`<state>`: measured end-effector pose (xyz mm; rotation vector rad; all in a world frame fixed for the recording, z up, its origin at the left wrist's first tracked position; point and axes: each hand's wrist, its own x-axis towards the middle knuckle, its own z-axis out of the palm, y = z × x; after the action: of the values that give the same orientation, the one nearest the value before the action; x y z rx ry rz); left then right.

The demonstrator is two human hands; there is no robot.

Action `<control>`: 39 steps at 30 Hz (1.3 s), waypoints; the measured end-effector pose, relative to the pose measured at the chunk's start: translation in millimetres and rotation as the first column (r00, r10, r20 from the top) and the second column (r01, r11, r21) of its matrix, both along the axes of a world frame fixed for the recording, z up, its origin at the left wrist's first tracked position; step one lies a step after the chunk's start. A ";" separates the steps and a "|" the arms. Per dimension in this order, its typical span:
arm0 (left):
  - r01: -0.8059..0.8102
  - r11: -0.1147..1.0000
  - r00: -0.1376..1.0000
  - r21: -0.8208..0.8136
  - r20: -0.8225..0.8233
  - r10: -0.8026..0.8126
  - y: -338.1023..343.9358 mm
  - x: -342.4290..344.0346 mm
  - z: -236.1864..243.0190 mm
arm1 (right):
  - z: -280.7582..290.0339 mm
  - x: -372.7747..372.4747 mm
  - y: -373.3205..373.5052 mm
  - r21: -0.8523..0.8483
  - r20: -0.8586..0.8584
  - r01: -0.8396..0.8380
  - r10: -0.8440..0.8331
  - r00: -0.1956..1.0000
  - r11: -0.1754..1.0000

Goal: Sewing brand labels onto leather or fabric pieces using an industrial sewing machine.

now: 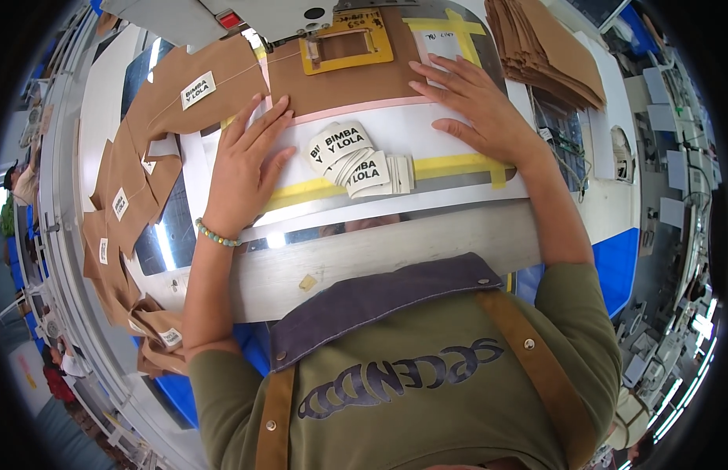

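Pressing flat with fingers spread, gripping nothing, the left hand point(246, 160) and right hand point(478, 102) held the brown fabric piece point(340, 82) at twelve o'clock. The sewing machine head point(262, 16) hid its far edge. White labels point(356, 160) lay between the hands.

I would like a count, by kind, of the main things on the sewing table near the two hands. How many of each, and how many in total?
Hands flat on the work, left hand and right hand: 2
Brown fabric piece under the yellow frame: 1
Yellow frame: 1
Pile of white labels: 1
Stack of brown pieces at far right: 1
Total: 6
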<state>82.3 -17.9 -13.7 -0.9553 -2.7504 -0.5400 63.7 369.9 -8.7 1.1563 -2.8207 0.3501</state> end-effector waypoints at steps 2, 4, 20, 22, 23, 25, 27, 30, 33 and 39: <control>-0.001 1.000 1.000 -0.002 0.003 0.001 0.4 -0.1 -0.3 | 0.0 0.0 0.8 -0.008 0.013 0.006 -0.006 1.000 1.000; -0.002 1.000 1.000 -0.001 0.002 0.002 0.4 0.0 -0.4 | 0.2 -0.2 1.0 0.001 0.010 0.005 -0.005 1.000 1.000; -0.003 1.000 0.999 0.017 0.041 0.003 0.9 -0.4 1.0 | -6.3 -2.6 4.5 -0.010 -0.033 -0.014 0.014 0.999 1.000; -0.006 0.999 1.000 0.046 0.021 0.005 2.6 -0.4 2.3 | -1.5 -1.1 0.5 -0.014 -0.059 0.008 -0.009 0.998 1.000; -0.007 0.998 1.000 0.060 0.010 0.007 3.1 0.3 4.3 | 2.6 0.5 -2.6 0.042 -0.034 0.059 -0.058 0.998 0.997; -0.009 0.994 1.000 0.108 -0.009 0.010 7.7 5.7 8.6 | 11.9 8.1 -12.3 -0.148 -0.191 -0.087 0.057 0.980 0.985; -0.001 0.985 0.999 0.175 0.043 -0.007 14.4 12.7 13.7 | 20.3 26.4 -25.1 -0.279 -0.137 -0.154 0.119 0.983 0.948; 0.039 0.972 0.991 0.231 0.115 -0.067 30.4 21.2 17.6 | 18.1 48.3 -54.5 -0.332 -0.204 -0.348 0.293 0.934 0.877; 0.125 0.952 0.980 0.281 0.114 -0.162 46.7 22.4 15.1 | 7.2 47.8 -75.4 -0.250 -0.299 -0.460 0.384 0.873 0.852; 0.083 0.880 0.926 0.468 0.289 -0.241 57.4 19.5 8.8 | 8.5 33.2 -68.4 -0.160 -0.256 -0.432 0.385 0.887 0.888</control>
<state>101.8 39.5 -4.9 -1.0564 -2.6293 -1.4235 96.9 301.5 -0.2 1.6254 -2.2701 0.5018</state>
